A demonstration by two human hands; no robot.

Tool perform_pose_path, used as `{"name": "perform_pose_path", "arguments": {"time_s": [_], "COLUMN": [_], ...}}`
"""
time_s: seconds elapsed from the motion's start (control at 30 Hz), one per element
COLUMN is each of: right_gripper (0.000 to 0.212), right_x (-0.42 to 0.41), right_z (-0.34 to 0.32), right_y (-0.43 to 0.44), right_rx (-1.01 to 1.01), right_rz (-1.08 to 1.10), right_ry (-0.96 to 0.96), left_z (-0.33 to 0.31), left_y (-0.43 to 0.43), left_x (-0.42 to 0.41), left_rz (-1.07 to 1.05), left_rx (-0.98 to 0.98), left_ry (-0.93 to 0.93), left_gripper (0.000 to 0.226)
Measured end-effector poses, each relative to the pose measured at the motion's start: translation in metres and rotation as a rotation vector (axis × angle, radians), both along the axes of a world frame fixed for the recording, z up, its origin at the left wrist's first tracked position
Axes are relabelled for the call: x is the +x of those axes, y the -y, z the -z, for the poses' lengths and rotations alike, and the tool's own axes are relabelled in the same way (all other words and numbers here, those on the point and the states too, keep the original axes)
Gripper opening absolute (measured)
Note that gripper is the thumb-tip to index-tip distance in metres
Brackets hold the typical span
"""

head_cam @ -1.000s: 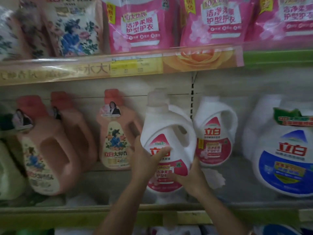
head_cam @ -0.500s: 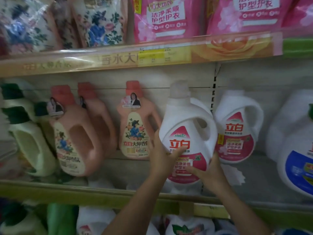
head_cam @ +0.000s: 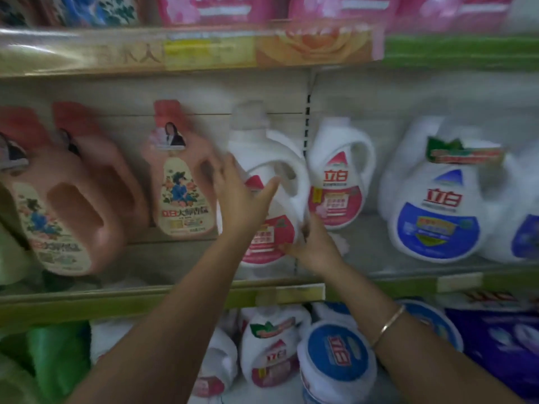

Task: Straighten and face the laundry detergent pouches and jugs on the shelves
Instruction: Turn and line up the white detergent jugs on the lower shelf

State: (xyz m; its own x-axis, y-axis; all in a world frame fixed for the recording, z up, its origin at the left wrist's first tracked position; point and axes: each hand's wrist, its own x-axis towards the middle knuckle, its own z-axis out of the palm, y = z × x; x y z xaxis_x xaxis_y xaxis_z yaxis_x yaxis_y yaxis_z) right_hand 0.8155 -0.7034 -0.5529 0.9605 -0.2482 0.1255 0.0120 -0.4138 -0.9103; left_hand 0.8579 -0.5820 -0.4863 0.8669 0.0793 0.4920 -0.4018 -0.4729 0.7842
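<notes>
A white detergent jug with a red label (head_cam: 271,182) stands on the middle shelf (head_cam: 163,298). My left hand (head_cam: 239,196) lies against its left side and front, fingers spread and fairly straight. My right hand (head_cam: 312,246) grips its lower right corner, thumb across the label. A second white jug with a red label (head_cam: 338,176) stands just behind and to the right. Pink jugs (head_cam: 180,182) line the shelf to the left. Pink pouches (head_cam: 221,10) stand on the top shelf.
Large white jugs with blue labels (head_cam: 437,205) fill the right of the middle shelf. Below, more white jugs (head_cam: 271,351), a blue-labelled jug (head_cam: 338,360), green bottles (head_cam: 58,360) and a purple pack (head_cam: 501,351) crowd the lower shelf. A gold bangle (head_cam: 388,325) circles my right wrist.
The jug has turned so its handle faces more forward. My left hand has slid up its side and its fingers have spread. The camera swung right.
</notes>
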Motion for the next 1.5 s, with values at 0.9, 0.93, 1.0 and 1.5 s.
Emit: {"name": "perform_pose_path", "arguments": {"time_s": [0.9,0.93,1.0,1.5], "right_gripper": [0.058,0.060,0.071,0.081], "right_x": [-0.194,-0.206,-0.234,-0.347], "right_z": [-0.278,-0.286,-0.299,-0.330], "right_y": [-0.002,0.003,0.012,0.102], "right_rx": [0.029,0.015,0.000,-0.018], "right_rz": [0.071,0.078,0.106,0.249], "right_ry": [-0.458,-0.460,-0.461,-0.506], "left_z": [-0.236,-0.245,-0.252,-0.283], "left_y": [0.000,0.000,0.001,0.058], "left_x": [-0.190,-0.198,-0.215,-0.289], "left_rz": [0.105,0.124,0.173,0.376], "left_rx": [0.143,0.120,0.111,0.189], "left_ry": [-0.598,-0.621,-0.663,-0.707], "left_gripper": [0.068,0.067,0.072,0.074]}}
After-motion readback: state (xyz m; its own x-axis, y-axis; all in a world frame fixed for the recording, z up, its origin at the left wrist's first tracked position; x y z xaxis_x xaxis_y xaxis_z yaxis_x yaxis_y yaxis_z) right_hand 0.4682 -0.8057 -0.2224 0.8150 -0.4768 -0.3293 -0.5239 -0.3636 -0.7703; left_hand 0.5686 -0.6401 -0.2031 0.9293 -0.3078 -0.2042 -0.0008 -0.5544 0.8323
